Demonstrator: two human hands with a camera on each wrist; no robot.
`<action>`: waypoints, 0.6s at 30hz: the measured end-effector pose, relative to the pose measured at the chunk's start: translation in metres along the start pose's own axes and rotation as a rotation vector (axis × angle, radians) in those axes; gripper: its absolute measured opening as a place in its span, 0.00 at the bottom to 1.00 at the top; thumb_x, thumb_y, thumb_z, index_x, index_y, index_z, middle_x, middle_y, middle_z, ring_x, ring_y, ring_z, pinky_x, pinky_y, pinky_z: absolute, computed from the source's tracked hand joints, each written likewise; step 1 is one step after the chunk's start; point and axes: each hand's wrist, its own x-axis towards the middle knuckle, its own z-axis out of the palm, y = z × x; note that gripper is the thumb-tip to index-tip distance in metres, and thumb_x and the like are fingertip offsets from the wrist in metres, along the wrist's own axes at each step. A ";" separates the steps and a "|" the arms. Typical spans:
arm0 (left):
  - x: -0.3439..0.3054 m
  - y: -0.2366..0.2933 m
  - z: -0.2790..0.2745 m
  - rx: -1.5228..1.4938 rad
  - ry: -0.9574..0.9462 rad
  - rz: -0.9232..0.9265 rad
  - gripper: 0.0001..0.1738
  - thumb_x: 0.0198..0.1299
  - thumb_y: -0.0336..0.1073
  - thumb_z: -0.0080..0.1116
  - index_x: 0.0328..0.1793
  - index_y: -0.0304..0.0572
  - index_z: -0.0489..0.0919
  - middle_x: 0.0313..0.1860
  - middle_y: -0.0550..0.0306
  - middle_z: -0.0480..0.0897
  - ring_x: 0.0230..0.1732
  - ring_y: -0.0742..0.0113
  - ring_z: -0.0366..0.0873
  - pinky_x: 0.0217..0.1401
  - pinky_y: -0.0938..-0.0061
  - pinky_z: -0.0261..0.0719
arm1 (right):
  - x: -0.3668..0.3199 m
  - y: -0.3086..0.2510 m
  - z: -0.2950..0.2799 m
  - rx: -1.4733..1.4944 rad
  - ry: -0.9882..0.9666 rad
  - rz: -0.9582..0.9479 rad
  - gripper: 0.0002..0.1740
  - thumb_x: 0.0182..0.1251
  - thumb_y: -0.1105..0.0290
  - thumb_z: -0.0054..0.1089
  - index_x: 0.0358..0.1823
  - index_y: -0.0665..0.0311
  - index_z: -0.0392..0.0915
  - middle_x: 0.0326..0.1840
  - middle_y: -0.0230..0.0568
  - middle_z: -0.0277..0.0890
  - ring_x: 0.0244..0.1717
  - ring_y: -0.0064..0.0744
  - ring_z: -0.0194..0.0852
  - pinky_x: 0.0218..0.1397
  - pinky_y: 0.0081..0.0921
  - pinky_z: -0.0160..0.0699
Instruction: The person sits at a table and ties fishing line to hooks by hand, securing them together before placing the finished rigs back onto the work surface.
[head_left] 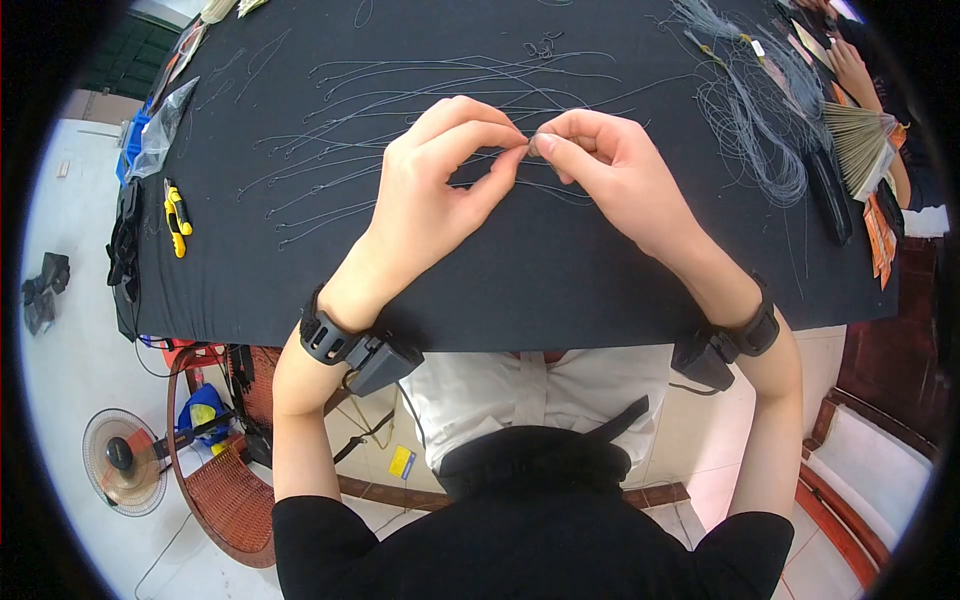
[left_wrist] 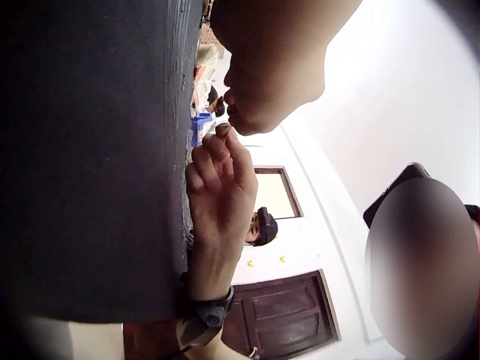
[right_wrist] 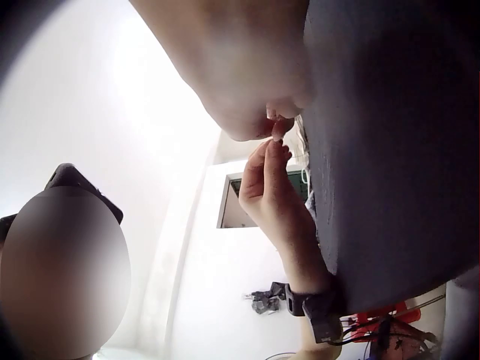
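Observation:
Both hands meet above the dark cloth in the head view, fingertips nearly touching. The left hand (head_left: 435, 185) pinches something tiny between thumb and index finger; the right hand (head_left: 625, 180) pinches at the same spot, its other fingers curled. What they pinch is too small to make out, perhaps part of a thin wire. Under and behind the hands lie several thin grey wires (head_left: 345, 185) with small looped ends. In the left wrist view the right hand (left_wrist: 221, 199) reaches up to the left hand (left_wrist: 274, 60); the right wrist view shows the same pinch from the other side.
Yellow-handled pliers (head_left: 177, 218) and a clear plastic bag (head_left: 160, 130) lie at the left. A tangled bundle of grey line (head_left: 750, 135) and a fan of thin sticks (head_left: 862, 150) are at the right. Small dark hooked pieces (head_left: 543, 46) lie at the back. Another person's hand (head_left: 852, 75) is at the far right.

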 end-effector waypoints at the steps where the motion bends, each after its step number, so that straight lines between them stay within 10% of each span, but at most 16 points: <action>1: 0.000 0.000 0.000 -0.009 -0.005 -0.010 0.07 0.42 0.23 0.63 0.30 0.38 0.78 0.31 0.57 0.79 0.33 0.63 0.78 0.33 0.76 0.76 | 0.000 0.000 0.000 -0.007 -0.006 0.005 0.12 0.64 0.66 0.52 0.37 0.71 0.76 0.23 0.32 0.73 0.25 0.15 0.67 0.26 0.15 0.66; 18: -0.002 -0.005 -0.003 -0.806 0.059 -0.528 0.06 0.56 0.25 0.57 0.39 0.30 0.77 0.35 0.56 0.79 0.40 0.68 0.80 0.46 0.79 0.78 | 0.008 0.004 -0.012 0.125 0.267 0.019 0.12 0.63 0.66 0.52 0.42 0.68 0.71 0.37 0.37 0.73 0.36 0.21 0.70 0.40 0.19 0.70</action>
